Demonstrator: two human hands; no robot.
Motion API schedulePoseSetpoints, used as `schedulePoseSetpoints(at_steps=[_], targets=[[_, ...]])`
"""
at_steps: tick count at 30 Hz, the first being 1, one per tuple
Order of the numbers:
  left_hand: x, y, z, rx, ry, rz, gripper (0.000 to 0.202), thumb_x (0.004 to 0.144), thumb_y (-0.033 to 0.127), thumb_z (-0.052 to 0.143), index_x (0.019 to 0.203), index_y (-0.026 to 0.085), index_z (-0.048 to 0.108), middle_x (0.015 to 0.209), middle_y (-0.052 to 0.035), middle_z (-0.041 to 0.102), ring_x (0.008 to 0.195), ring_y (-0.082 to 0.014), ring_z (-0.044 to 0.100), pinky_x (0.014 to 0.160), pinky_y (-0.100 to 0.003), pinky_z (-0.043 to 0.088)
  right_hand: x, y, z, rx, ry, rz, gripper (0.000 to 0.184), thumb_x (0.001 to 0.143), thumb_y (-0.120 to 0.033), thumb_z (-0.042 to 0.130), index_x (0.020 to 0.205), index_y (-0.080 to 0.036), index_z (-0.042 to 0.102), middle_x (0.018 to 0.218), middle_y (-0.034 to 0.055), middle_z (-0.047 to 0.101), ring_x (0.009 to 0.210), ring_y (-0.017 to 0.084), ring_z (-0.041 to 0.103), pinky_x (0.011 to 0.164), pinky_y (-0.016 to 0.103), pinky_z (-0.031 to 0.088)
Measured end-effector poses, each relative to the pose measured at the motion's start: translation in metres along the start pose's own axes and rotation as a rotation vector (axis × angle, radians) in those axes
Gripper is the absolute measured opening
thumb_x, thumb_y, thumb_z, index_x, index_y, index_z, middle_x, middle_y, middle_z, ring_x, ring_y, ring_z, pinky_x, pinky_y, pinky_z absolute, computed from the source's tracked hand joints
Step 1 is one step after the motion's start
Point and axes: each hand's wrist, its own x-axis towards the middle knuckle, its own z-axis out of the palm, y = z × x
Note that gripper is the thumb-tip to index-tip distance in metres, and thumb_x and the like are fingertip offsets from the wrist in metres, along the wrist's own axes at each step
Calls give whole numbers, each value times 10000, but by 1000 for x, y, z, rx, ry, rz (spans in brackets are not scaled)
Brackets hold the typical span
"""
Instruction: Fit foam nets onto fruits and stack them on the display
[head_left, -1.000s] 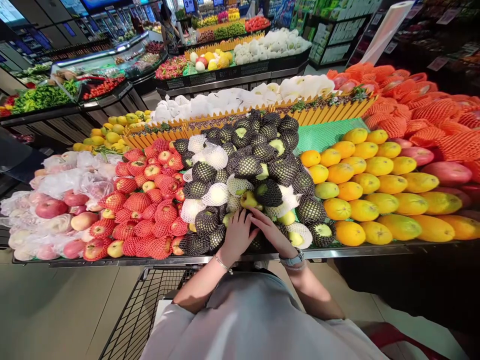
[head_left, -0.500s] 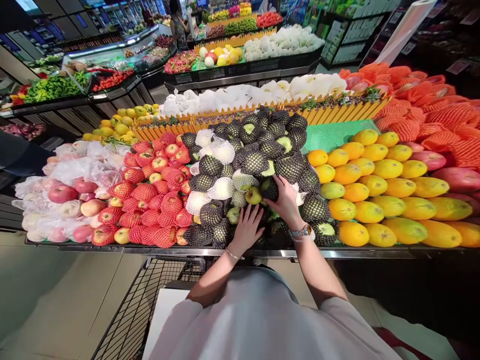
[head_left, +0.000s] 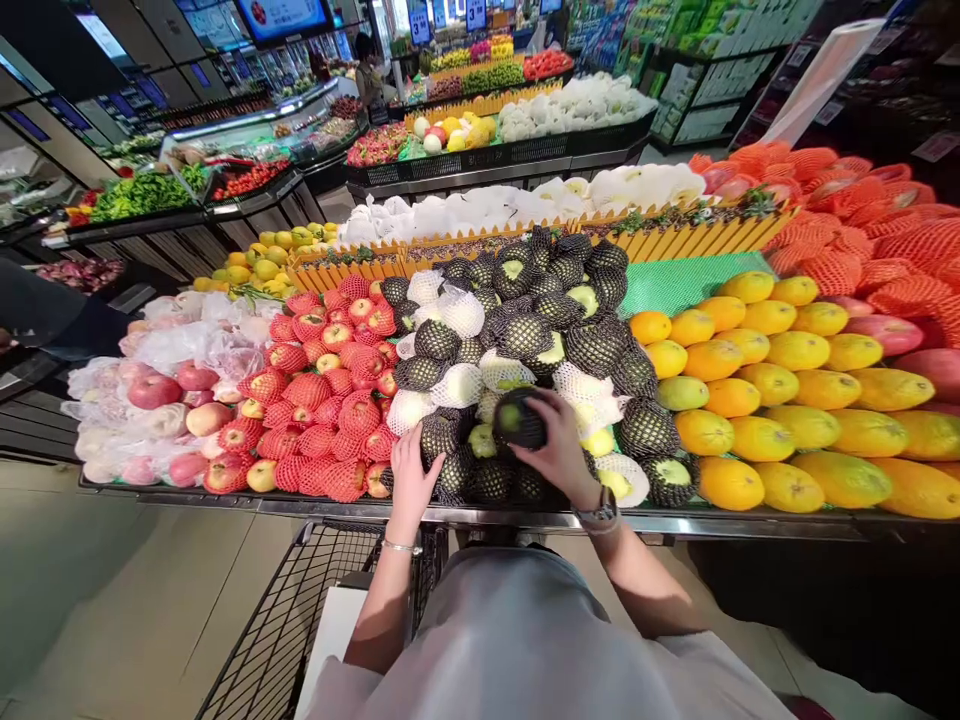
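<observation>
My right hand point(head_left: 559, 448) is closed around a round green fruit in a black foam net point(head_left: 519, 418), lifted just above the pile and slightly blurred. To its left, my left hand point(head_left: 414, 468) rests at the pile's edge, thumb apart from the fingers, touching a black-netted fruit point(head_left: 439, 437). Between the hands lies a bare green fruit point(head_left: 482, 440). White-netted fruits point(head_left: 459, 384) are mixed among the black-netted ones. Right of my right hand sits a loose white foam net point(head_left: 589, 398) with pale fruit near it.
Red-netted apples point(head_left: 304, 400) and bagged peach-like fruits point(head_left: 180, 345) fill the left side. Yellow papaya-like fruits point(head_left: 806, 425) lie in rows to the right. A metal edge point(head_left: 667, 522) borders the display. Below it stands a shopping cart point(head_left: 262, 620). A dark sleeve point(head_left: 67, 320) shows at far left.
My right hand has lifted the black-netted fruit out of the pile. My left hand has moved left, away from the middle fruits, onto another black-netted one. The view has tilted up somewhat.
</observation>
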Motion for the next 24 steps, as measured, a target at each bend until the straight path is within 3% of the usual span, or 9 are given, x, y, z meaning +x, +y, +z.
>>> schedulePoseSetpoints(at_steps=[3, 6, 8, 11, 13, 15, 17, 20, 24], targets=[[1, 3, 5, -22, 36, -22, 542, 933, 429, 469, 1398, 165, 381, 1359, -165, 508, 1296, -300, 428, 1113, -533, 330, 1, -12, 32, -18, -242, -79, 621, 730, -198, 684, 1314, -233, 477, 1333, 123, 451, 1241, 343, 451, 1055, 537, 424], [5, 8, 2, -54, 68, -39, 487, 945, 402, 443, 1372, 171, 413, 1353, -166, 502, 1311, -291, 418, 1118, -531, 328, -2, -13, 58, -46, -242, -23, 680, 758, -235, 683, 1383, -214, 417, 1303, 147, 475, 1190, 367, 485, 1001, 562, 464], [8, 13, -3, -57, 98, -27, 489, 947, 379, 441, 1386, 168, 400, 1382, -176, 471, 1340, -289, 389, 1128, -538, 315, -3, -15, 61, -98, -228, 21, 751, 768, -284, 704, 1432, -196, 364, 1362, 183, 431, 1227, 398, 449, 998, 603, 440], [13, 30, -7, -19, 132, 77, 498, 943, 323, 451, 1417, 190, 381, 1456, -166, 409, 1405, -296, 301, 1149, -554, 274, 11, -20, 44, -171, -233, 2, 778, 784, -430, 704, 1444, -189, 369, 1495, 201, 296, 1347, 426, 314, 1053, 635, 348], [15, 45, -4, 26, 78, 227, 492, 932, 295, 471, 1415, 229, 403, 1491, -133, 390, 1436, -311, 248, 1159, -576, 238, 39, -18, 23, -175, -173, -23, 720, 832, -506, 631, 1432, -192, 386, 1541, 175, 235, 1415, 397, 208, 1103, 622, 284], [16, 59, 3, 69, -26, 368, 500, 924, 296, 490, 1417, 260, 413, 1521, -110, 366, 1452, -332, 213, 1160, -608, 203, 79, -6, 4, -189, -79, -39, 654, 871, -451, 600, 1435, -206, 379, 1572, 136, 179, 1451, 350, 132, 1149, 589, 227], [14, 69, 12, 86, -94, 422, 530, 925, 314, 491, 1441, 258, 380, 1548, -107, 329, 1462, -343, 188, 1160, -631, 175, 122, 14, -7, -207, -147, -73, 719, 818, -379, 687, 1438, -184, 378, 1542, 151, 246, 1435, 352, 177, 1153, 571, 238], [7, 72, 20, 43, -97, 385, 550, 941, 306, 464, 1466, 223, 324, 1555, -122, 316, 1475, -329, 159, 1168, -629, 153, 167, 45, -9, -234, -427, -87, 850, 711, -284, 793, 1437, -132, 378, 1441, 191, 377, 1338, 360, 351, 1109, 548, 324], [-4, 67, 18, -89, -112, 428, 483, 955, 240, 428, 1432, 238, 352, 1493, -99, 426, 1472, -273, 202, 1185, -597, 141, 178, 57, -5, -299, -512, -69, 896, 655, -239, 820, 1431, -123, 388, 1318, 196, 457, 1175, 329, 490, 993, 504, 440]])
